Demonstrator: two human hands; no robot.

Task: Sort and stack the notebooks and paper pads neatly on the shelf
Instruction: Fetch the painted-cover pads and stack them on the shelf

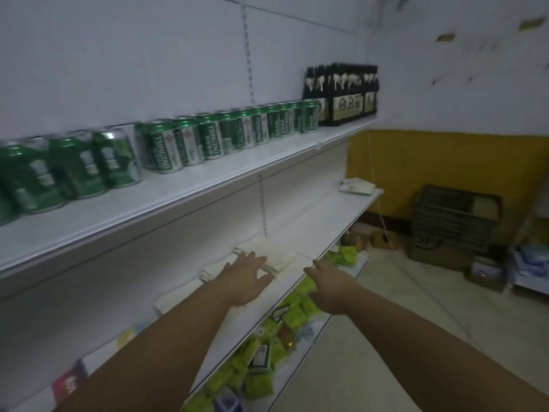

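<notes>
Pale paper pads (273,251) lie in a low stack on the middle white shelf (332,230). More flat pads (178,295) lie to the left of it along the shelf. My left hand (246,278) reaches over the shelf with straight fingers, its fingertips at the near edge of the stack. My right hand (329,286) is stretched out over the shelf's front edge, fingers straight, holding nothing. A further small pile of white pads (356,185) sits at the shelf's far right end. Coloured notebooks (69,382) show at the lower left.
Green beer cans (166,150) and dark bottles (341,93) line the upper shelf. The shelf below holds several green packets (261,367). Cardboard boxes (436,248) and a stack of baskets (454,215) stand on the floor by the yellow wall.
</notes>
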